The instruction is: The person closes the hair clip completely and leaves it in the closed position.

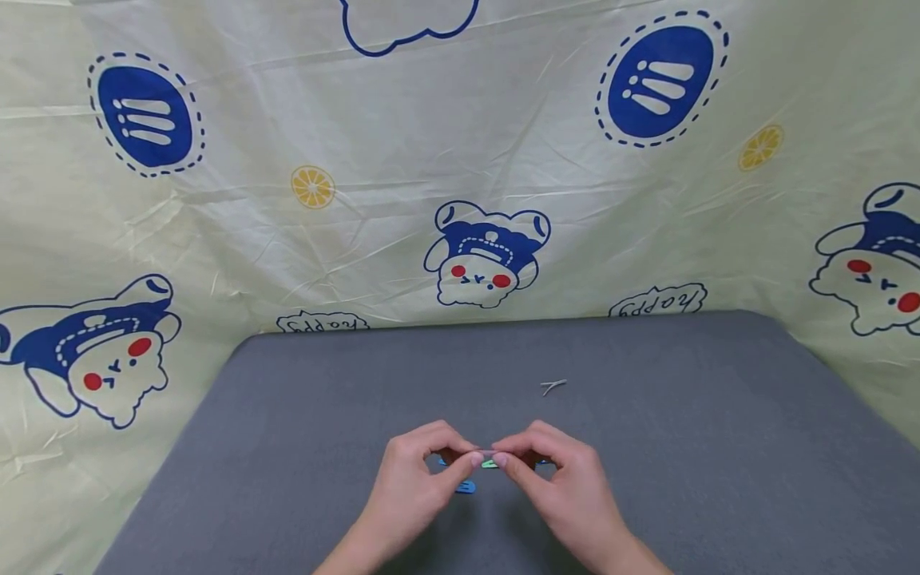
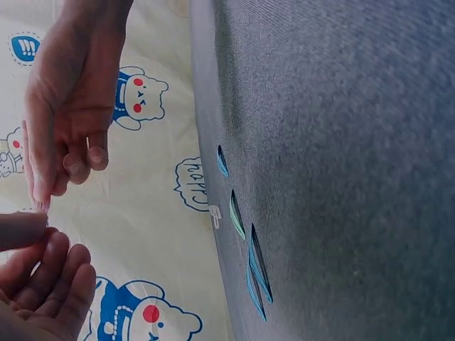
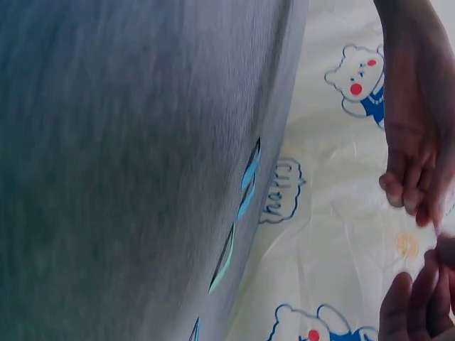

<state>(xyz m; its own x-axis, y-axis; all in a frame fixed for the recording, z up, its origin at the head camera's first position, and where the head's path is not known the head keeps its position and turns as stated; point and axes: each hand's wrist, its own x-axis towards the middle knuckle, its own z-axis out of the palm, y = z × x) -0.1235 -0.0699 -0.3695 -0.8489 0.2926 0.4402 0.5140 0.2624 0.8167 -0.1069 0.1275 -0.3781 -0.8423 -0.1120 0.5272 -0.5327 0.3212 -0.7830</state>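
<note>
A thin pink hair clip (image 1: 485,453) is held up above the table between both hands. My left hand (image 1: 415,483) pinches one end of it between thumb and forefinger, and my right hand (image 1: 564,483) pinches the other end. In the left wrist view only a sliver of the pink clip (image 2: 44,206) shows between the fingertips. Below the hands, a green snap hair clip (image 1: 490,463) and a blue snap clip (image 1: 465,486) lie on the table. More blue clips (image 2: 222,162) lie near the green one, partly hidden behind the fingers in the head view.
A pale grey, Y-shaped clip (image 1: 553,386) lies farther back on the dark grey tabletop (image 1: 345,391), right of centre. Behind and around the table hangs a pale sheet (image 1: 388,128) printed with bears and orange slices.
</note>
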